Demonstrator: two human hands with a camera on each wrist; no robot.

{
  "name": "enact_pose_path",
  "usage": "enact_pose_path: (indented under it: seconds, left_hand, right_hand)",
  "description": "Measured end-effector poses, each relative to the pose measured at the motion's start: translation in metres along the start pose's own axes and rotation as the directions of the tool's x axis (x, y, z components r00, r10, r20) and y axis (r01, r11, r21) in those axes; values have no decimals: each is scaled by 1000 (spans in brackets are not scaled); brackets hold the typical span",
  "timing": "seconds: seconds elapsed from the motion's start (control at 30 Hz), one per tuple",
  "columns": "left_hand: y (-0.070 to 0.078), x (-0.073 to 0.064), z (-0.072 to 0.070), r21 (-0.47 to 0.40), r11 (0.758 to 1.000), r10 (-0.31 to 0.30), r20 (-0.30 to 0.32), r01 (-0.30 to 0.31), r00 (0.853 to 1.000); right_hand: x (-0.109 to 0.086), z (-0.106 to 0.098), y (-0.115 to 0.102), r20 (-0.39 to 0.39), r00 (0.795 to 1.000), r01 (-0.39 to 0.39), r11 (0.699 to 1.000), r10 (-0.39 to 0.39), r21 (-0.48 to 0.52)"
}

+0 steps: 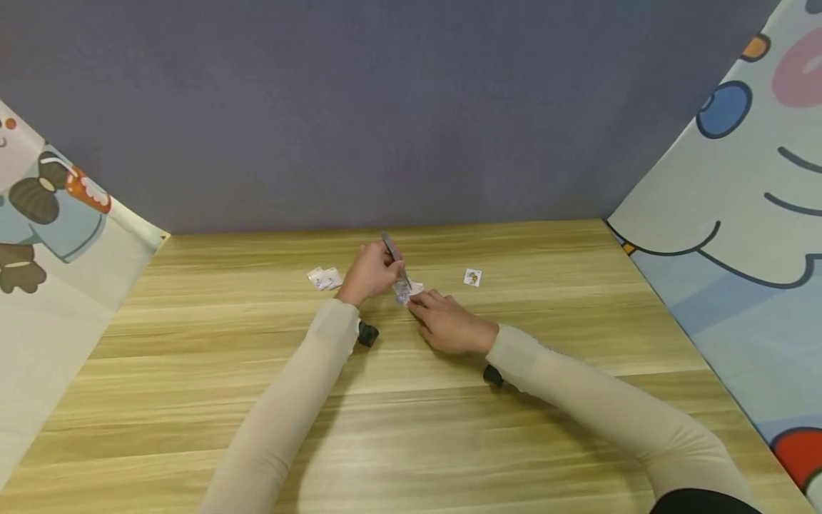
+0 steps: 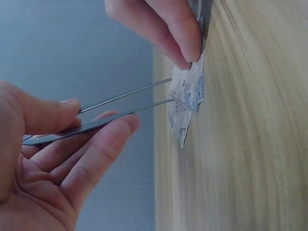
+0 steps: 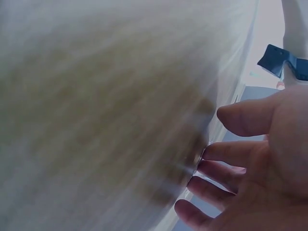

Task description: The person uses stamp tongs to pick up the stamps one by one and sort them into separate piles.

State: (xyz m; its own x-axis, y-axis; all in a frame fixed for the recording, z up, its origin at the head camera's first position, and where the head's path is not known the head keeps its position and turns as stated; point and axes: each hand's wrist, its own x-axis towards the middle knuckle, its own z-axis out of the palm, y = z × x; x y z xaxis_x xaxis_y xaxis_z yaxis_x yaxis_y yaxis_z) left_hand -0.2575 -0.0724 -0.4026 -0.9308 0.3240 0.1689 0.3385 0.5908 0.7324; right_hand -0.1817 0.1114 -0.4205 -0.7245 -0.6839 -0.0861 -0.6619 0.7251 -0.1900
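My left hand (image 1: 369, 274) pinches a pair of metal tweezers (image 1: 392, 250) between thumb and fingers. Seen from the left wrist, the two arms of the tweezers (image 2: 82, 131) are spread, their tips right at a small overlapping pile of postage stamps (image 2: 186, 86) with perforated edges. That pile lies on the wooden table (image 1: 411, 442), mid-way between the hands. My right hand (image 1: 454, 327) rests on the table with its fingers extended, fingertips on the near right side of the pile. The right wrist view shows its fingers (image 3: 236, 153) spread and slightly bent.
To the left lie a few overlapping stamps (image 1: 325, 278). A single stamp (image 1: 472, 277) with an orange-brown picture lies to the right. A grey panel (image 1: 385, 114) rises behind the table's far edge, and cartoon-printed panels (image 1: 738, 178) stand at both sides.
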Motion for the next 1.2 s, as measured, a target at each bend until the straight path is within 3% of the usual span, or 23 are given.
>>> enact_pose_path:
  seconds: [0.2,0.53,0.7,0.87,1.0,1.2]
  left_hand:
    - [2,-1,-1,-16,1000,-13,16,13,1000]
    - [7,0,6,-9,997,82,9,-82,997]
    - [12,-4,5,-11,997,75,10,-75,997]
    - [13,-6,-3,-67,996,55,-8,-55,998]
    - [14,-7,-14,-108,991,69,-45,-74,997]
    - [15,-12,-33,-63,990,122,-112,-130,986]
  right_hand:
    - [-1,-1,0,13,1000,-5,1000,5,1]
    - [-1,-1,-2,-3,1000,0,1000,0,6]
    - [-2,0,-1,-14,1000,-18,999,19,27]
    - [-1,-2,-2,-2,1000,-20,1000,20,3]
    - [-1,-2,-3,3,1000,-18,1000,18,-4]
    - [2,-2,-2,-37,999,-22,1000,23,19]
